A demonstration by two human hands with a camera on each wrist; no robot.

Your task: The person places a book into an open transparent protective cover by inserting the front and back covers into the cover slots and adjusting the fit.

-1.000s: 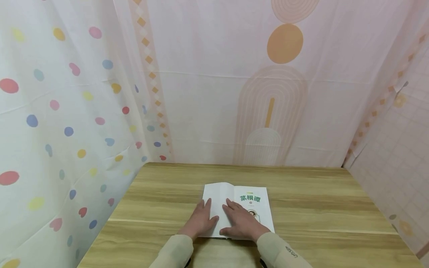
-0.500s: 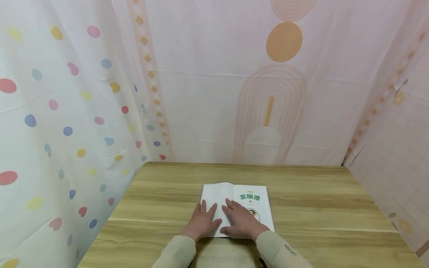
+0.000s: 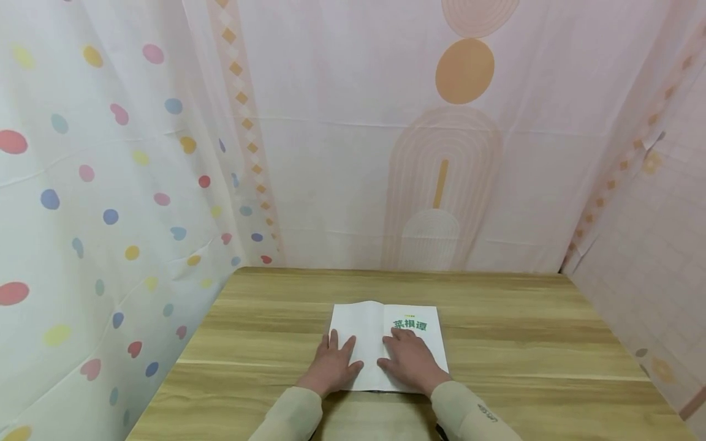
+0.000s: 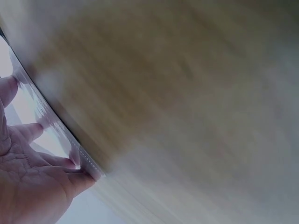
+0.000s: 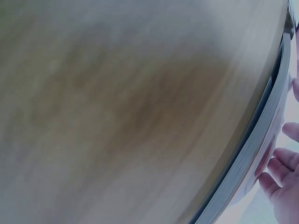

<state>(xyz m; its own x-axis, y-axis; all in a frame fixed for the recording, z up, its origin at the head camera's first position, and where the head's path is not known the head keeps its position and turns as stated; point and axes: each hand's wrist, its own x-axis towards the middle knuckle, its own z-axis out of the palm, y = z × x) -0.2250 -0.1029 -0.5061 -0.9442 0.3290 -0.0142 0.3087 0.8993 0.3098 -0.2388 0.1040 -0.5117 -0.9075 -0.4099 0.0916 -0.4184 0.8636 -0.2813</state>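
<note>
A book (image 3: 365,323) lies spread on the table, its left page blank and its right page printed with green characters near the top. My left hand (image 3: 333,366) rests on the left page with fingers spread. In the left wrist view, the left hand (image 4: 32,186) touches the glossy sheet (image 4: 51,119) near its edge. My right hand (image 3: 412,362) lies over the right page, just right of the fold, covering its lower print. From the right wrist, loosely bent fingers of the right hand (image 5: 286,179) show beside the thick page block (image 5: 261,144) of the book.
The wood-grain table (image 3: 524,343) extends around the book on all sides. A patterned curtain (image 3: 331,184) hangs along the back edge, a dotted one (image 3: 110,184) on the left, and a pale gridded one (image 3: 651,257) on the right.
My right hand has slid rightward from the fold onto the right page, covering the picture there. The left hand shifted slightly right earlier and now stays still on the left page.
</note>
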